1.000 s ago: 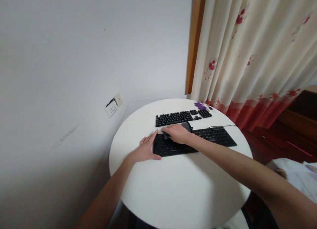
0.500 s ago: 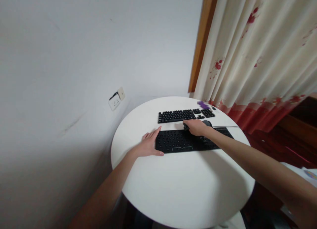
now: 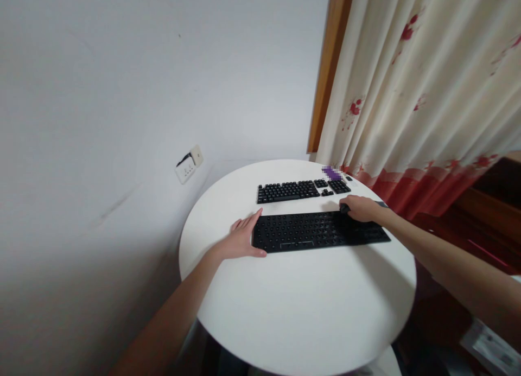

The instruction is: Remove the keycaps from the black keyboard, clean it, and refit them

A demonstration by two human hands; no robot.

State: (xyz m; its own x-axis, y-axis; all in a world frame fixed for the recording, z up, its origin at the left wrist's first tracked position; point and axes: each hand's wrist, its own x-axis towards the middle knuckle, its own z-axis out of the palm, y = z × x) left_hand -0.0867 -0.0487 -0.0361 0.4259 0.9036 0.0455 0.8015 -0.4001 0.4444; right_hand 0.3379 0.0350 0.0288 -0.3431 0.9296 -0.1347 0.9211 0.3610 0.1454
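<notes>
A black keyboard base [image 3: 301, 230] with its keycaps off lies on the round white table [image 3: 309, 294]. My left hand [image 3: 241, 240] rests at its left end, thumb and fingers spread along the corners. My right hand [image 3: 361, 208] is closed round a black hand-held tool [image 3: 344, 208], over the right part of the base. One end of the tool pokes out ahead of the fingers; most of it is hidden by the hand, so its exact kind cannot be made out. Behind the base, black keycaps [image 3: 288, 191] are laid out in keyboard order.
A blurred purple item [image 3: 332, 173] and a small dark object [image 3: 349, 178] lie at the table's far right. A wall socket [image 3: 186, 169] is on the left wall. The curtain [image 3: 391, 110] hangs behind the table on the right.
My right hand has slid to the right along the base with the black tool, from its middle toward its right end. My left hand stays at the left end.
</notes>
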